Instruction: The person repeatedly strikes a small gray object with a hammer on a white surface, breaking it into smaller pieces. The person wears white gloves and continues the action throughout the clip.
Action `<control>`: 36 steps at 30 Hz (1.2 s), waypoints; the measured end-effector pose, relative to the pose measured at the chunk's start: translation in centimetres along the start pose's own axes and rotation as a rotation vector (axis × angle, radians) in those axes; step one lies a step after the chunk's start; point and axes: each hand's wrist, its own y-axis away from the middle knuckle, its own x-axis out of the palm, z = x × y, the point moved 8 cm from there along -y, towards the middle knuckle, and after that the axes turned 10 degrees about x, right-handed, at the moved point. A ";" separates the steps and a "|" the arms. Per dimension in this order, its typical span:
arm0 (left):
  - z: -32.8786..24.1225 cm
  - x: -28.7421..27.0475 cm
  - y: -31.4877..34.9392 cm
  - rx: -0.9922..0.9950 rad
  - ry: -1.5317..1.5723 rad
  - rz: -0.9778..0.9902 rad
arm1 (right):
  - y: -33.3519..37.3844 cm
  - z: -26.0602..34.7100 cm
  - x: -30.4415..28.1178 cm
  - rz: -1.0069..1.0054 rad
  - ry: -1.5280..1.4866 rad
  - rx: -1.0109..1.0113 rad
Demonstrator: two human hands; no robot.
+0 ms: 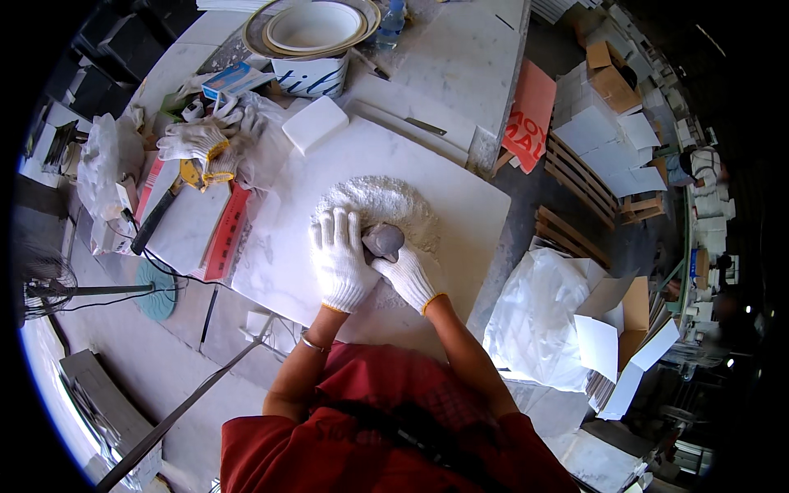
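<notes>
Both my hands wear white knitted gloves with yellow cuffs. My left hand [335,261] lies flat with its fingers stretched forward, beside the powder; what is under its palm is hidden. My right hand [406,275] is closed round a grey rounded block [384,241] with a smooth round end, right next to the left hand's fingers. Its lower part is hidden by the gloves. A ring of white powder [378,197] curves on the far side of both hands. Everything rests on a pale marble-like slab [279,238] in front of me.
Left of the slab, spare gloves [197,140], a black-handled tool [156,218] and plastic bags crowd a red-edged box. A white block [316,125] sits at the slab's far edge. Stacked bowls [316,29] stand beyond. Open cartons and a plastic bag [538,316] are on the right.
</notes>
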 end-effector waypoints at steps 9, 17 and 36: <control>0.3 -0.3 0.8 0.029 0.026 -0.049 | 1.4 1.1 -2.2 0.350 -0.796 0.555; 1.3 -0.2 1.6 -0.038 0.018 -0.030 | -0.9 -1.1 0.3 0.140 -0.047 0.154; 1.0 -0.5 0.8 -0.063 -0.040 -0.007 | 1.0 -0.7 -0.5 0.036 -0.113 0.070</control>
